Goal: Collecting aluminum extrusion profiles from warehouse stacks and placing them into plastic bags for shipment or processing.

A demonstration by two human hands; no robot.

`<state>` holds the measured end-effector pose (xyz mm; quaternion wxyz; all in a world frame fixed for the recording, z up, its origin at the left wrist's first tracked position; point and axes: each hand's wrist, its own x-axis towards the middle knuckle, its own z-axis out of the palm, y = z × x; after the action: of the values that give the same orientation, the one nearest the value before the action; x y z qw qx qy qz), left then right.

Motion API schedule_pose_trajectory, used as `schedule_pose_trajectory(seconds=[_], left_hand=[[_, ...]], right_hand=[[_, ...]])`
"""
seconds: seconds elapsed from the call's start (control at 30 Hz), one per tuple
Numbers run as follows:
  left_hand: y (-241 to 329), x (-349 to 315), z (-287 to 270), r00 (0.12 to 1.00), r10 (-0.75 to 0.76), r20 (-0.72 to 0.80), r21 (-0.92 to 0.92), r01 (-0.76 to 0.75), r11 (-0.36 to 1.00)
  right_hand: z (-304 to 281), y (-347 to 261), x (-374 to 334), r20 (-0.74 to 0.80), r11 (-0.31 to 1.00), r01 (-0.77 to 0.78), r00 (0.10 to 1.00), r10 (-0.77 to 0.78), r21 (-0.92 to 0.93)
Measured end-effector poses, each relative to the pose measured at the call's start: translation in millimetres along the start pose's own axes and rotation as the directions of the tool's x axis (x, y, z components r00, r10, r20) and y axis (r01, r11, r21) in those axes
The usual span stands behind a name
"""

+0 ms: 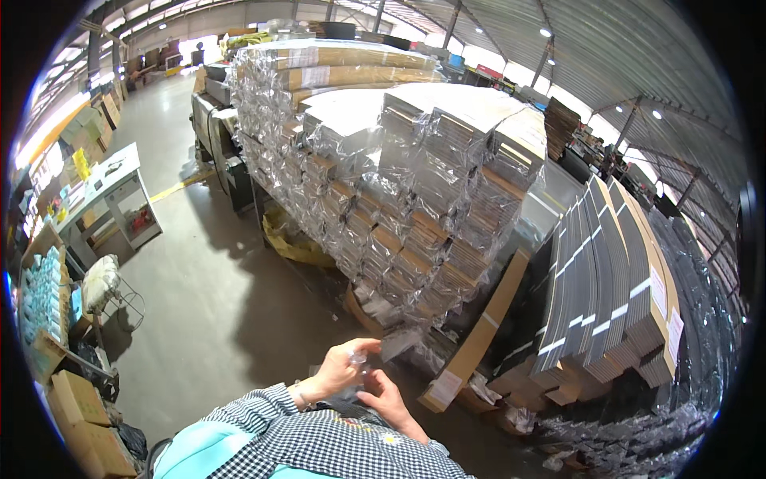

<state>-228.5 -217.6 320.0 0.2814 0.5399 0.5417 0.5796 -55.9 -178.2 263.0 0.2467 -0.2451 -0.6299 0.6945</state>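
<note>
Close to my body, my left hand (339, 374) is closed on a crumpled bit of clear plastic film (359, 361), its index finger stretched toward the stack. Beside it, slightly lower, my right hand (391, 405) has its thumb and fingers bent around the lower part of the same film. Just past my left fingertips hangs a small grey flap (400, 343) at the bottom of the wrapped stack; whether they touch I cannot tell. That tall stack of flat cardboard bundles (383, 215), sealed in shiny clear film, rises in front of me.
At right stand bundles of dark flat boards with white straps (590, 279), and a long brown carton (479, 335) leans between the stacks. To the left are a white table (104, 188), a stool with a padded seat (101, 283), a rack of light-blue items (44, 295) and cardboard boxes (84, 423).
</note>
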Motion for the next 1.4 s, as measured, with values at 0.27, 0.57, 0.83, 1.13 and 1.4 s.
schedule_pose_trajectory(seconds=[0.27, 0.57, 0.83, 1.13, 1.4], left_hand=[[-0.8, -8.2, -12.6, 0.996, 0.058, -0.074, 0.053, -0.054, 0.997], [2.2, -28.9, -25.8, 0.99, -0.09, -0.109, -0.052, 0.084, 0.995], [4.0, -49.5, -40.6, 0.99, -0.124, -0.072, -0.34, 0.092, 0.936], [12.6, -54.4, -36.1, 0.942, -0.316, 0.112, -0.518, 0.327, 0.791], [-4.4, -52.4, -2.0, 0.855, -0.336, 0.394, -0.422, 0.493, 0.761]], right_hand=[[14.3, -24.9, -28.2, -0.291, 0.976, 0.187, 0.933, -0.212, -0.11], [9.0, -57.0, -21.2, -0.418, 0.92, 0.3, 0.823, -0.384, -0.254], [24.4, -45.7, -22.3, -0.273, 0.97, 0.243, 0.932, -0.237, -0.014], [23.2, -46.7, -36.3, -0.39, 0.985, 0.139, 0.917, -0.088, 0.103], [15.2, -34.0, -59.4, -0.127, 0.717, 0.133, 0.99, -0.062, 0.684]])
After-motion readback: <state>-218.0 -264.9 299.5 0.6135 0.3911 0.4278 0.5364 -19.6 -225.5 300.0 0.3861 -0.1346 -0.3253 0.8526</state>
